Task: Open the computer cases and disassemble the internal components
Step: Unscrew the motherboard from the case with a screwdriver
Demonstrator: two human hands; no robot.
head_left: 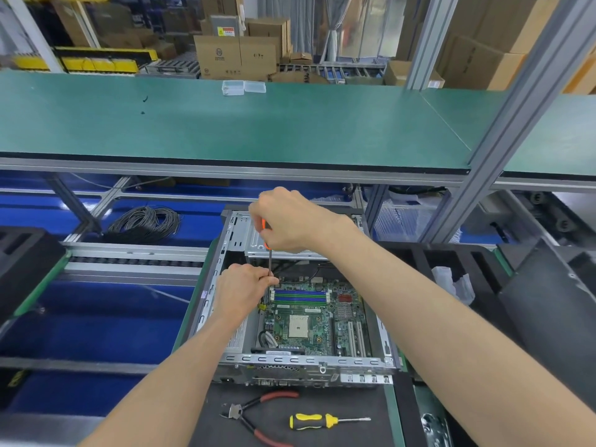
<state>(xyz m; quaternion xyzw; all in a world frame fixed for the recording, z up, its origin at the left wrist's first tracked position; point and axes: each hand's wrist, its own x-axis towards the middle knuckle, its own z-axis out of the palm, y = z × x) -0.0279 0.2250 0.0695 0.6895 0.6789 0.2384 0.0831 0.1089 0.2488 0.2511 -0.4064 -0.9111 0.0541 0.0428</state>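
Computer case (225, 359) open on black mat (354, 414), side panel off, motherboard (309, 321) exposed, CPU socket bare, RAM slots look empty

Right hand (287, 221) wrapped round orange-handled screwdriver (269, 256), held upright; left hand (240, 290) pinching shaft near tip at motherboard's far-left corner

Judgement: mid-disassembly; motherboard, drive cage (254, 240), cables left

Cutters (258, 414), yellow screwdriver (322, 421) at mat's near edge, untouched

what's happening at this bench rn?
A person is working inside an open computer case with its motherboard still in place. The right hand grips an orange-handled screwdriver held upright, and the left hand pinches its shaft near the tip at the board's far left corner. Red-handled cutters and a yellow screwdriver lie unused in front.
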